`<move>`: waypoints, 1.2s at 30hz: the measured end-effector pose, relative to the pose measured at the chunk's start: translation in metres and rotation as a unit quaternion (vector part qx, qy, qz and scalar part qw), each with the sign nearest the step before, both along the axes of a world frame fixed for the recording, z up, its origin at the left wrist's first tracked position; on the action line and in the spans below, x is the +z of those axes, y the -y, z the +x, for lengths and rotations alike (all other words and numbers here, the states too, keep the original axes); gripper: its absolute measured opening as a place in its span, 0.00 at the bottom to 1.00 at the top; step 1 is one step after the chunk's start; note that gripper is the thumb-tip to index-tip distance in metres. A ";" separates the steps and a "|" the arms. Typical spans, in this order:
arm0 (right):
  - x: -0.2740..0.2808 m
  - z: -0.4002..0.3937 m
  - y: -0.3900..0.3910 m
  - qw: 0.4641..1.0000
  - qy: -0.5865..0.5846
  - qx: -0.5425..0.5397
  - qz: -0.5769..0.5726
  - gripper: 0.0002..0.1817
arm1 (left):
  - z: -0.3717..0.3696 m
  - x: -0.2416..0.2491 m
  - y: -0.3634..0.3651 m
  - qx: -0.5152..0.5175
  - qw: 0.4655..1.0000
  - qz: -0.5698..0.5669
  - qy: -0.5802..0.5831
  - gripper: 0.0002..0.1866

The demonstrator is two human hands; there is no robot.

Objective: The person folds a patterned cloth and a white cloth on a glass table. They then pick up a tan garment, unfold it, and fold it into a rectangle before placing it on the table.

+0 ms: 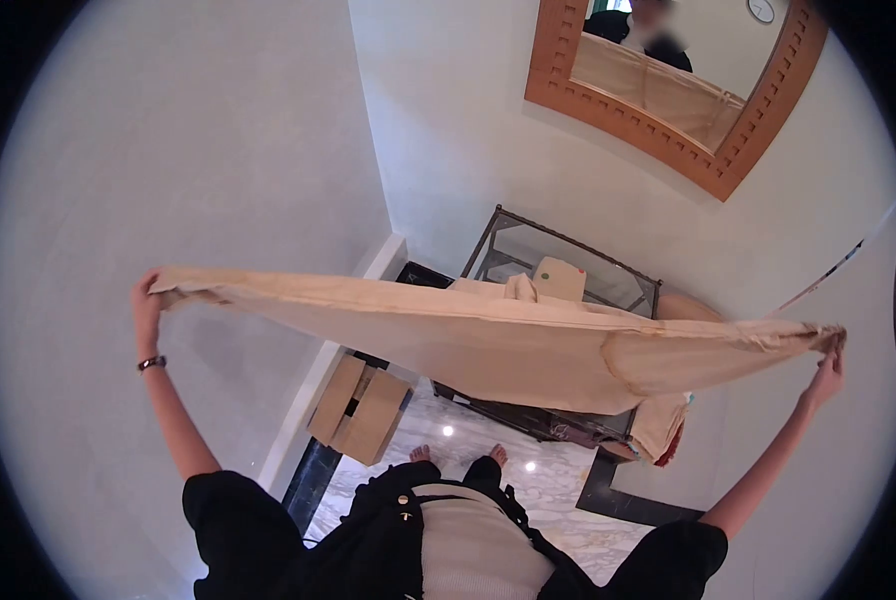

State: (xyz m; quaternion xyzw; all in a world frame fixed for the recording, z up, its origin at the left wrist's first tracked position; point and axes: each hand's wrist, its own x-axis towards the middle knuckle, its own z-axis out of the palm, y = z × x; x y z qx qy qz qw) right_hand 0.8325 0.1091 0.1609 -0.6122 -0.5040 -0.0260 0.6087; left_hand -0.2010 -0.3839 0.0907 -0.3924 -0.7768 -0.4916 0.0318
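Note:
A long beige cloth point(468, 345) hangs stretched across the view between my two raised hands. My left hand point(148, 297) is closed on its corner at the far left, with a dark bracelet on the wrist below. At the far right my right hand point(826, 377) pinches the opposite end, where the fabric is bunched and brownish. The cloth sags in the middle and shows a brown curved mark right of centre. Behind it, a glass-topped table point(608, 272) with a dark frame is partly hidden.
A cardboard box point(368, 418) sits on the marble floor point(448, 410) near the left wall. Folded cloth point(660, 425) lies by the table's lower right. A wood-framed mirror point(633, 122) hangs above, reflecting a person and the cloth. My bare feet show below.

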 end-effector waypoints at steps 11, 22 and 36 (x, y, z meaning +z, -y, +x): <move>0.016 -0.256 0.021 0.943 0.023 0.270 -0.191 0.20 | -0.147 0.062 0.382 0.216 0.957 0.183 -0.058 0.13; 0.022 -0.457 0.058 0.759 -0.046 0.613 -0.216 0.18 | -0.059 0.126 0.540 0.625 0.710 0.277 -0.167 0.16; 0.035 -0.529 0.073 0.713 -0.075 0.673 -0.180 0.18 | -0.027 0.130 0.622 0.530 0.740 0.354 -0.214 0.21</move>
